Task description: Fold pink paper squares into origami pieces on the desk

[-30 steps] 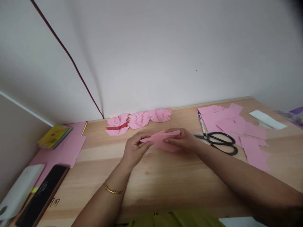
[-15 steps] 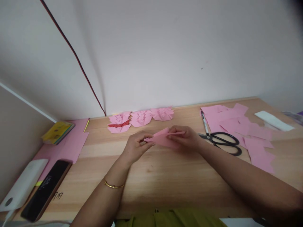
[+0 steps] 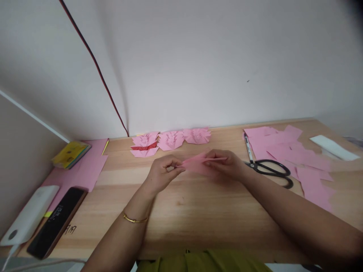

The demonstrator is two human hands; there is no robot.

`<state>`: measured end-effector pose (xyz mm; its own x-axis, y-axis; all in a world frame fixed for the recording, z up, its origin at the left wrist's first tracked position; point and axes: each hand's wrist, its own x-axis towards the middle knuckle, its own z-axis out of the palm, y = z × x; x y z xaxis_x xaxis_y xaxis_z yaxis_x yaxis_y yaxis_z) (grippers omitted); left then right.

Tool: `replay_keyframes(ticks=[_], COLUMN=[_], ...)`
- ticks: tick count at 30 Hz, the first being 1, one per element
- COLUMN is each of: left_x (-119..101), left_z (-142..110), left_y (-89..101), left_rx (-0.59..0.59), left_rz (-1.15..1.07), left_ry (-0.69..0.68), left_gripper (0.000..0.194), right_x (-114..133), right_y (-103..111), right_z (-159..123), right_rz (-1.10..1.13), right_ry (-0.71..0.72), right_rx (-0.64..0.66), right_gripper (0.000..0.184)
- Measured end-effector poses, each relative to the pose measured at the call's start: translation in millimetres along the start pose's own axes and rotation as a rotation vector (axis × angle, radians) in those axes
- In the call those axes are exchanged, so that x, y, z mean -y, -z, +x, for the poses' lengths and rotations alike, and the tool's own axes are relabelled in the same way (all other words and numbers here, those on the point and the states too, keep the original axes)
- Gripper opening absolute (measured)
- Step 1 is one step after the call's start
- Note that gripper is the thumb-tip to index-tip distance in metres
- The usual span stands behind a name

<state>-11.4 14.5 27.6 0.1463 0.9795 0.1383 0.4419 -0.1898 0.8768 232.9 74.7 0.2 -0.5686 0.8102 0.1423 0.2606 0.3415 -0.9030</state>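
Note:
Between my two hands, just above the wooden table, is a folded piece of pink paper (image 3: 195, 163), partly blurred. My left hand (image 3: 163, 173) pinches its left tip between thumb and forefinger. On the other side, my right hand (image 3: 224, 165) grips the paper's right part, thumb below and fingers behind. Beyond my hands, folded pink paper pieces (image 3: 171, 139) lie in a row along the wall, one with a red strip (image 3: 144, 147). Black-handled scissors (image 3: 272, 167) rest beside my right forearm.
Pink paper scraps (image 3: 283, 143) spread over the right side, with a pen (image 3: 248, 147) and a white strip (image 3: 334, 147). At left are pink sheets (image 3: 96, 166), a yellow packet (image 3: 70, 154), a white power bank (image 3: 31, 215) and a dark phone-like device (image 3: 58, 222).
The view has shifted slightly. Both hands still hold the pink paper, whose lower part now looks more blurred; the right hand sits a little farther from the left.

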Motion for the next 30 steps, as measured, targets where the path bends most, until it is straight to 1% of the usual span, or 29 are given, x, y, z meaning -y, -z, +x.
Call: replay_keyframes(ticks=[6,12,14,17,20,22,24,27,30], left_x=[2.1,2.2,2.9,4.8,5.8,4.9,3.2,1.4,2.0], left_z=[-0.1,0.4,0.8,1.5,2.2,2.6,2.7,2.6,2.4], left_y=[-2.1,-2.0,-2.6,-4.6,-6.0,-6.0,-5.3,-4.4,-4.6], left_rx=[-0.012,-0.107,-0.12,-0.123,-0.141,-0.135,-0.102,-0.064,-0.064], left_rz=[-0.111,-0.118,-0.127,-0.196,-0.294,-0.336,-0.35,-0.329,-0.307], left_ry=[0.013,0.029,0.039,0.06,0.127,0.18,0.214,0.237,0.251], left_gripper=[0.014,0.012,0.012,0.02,0.028,0.027,0.028,0.03,0.029], right_x=[2.0,3.2,3.1,1.6,-1.5,-3.6,-5.1,-5.6,-5.0], right_y=[1.1,0.5,-1.0,-3.1,-3.9,-3.9,-3.8,-3.7,-3.9], right_z=[-0.6,-0.5,-0.5,-0.9,-1.6,-2.1,-2.6,-2.9,-2.9], right_rz=[-0.016,-0.022,-0.032,-0.059,-0.088,-0.093,-0.094,-0.095,-0.105], right_ry=[0.029,0.066,0.091,0.145,0.18,0.188,0.188,0.18,0.188], right_rx=[-0.002,-0.064,-0.079,-0.111,-0.125,-0.116,-0.113,-0.123,-0.123], right_gripper=[0.024,0.023,0.022,0.018,0.015,0.014,0.014,0.015,0.015])
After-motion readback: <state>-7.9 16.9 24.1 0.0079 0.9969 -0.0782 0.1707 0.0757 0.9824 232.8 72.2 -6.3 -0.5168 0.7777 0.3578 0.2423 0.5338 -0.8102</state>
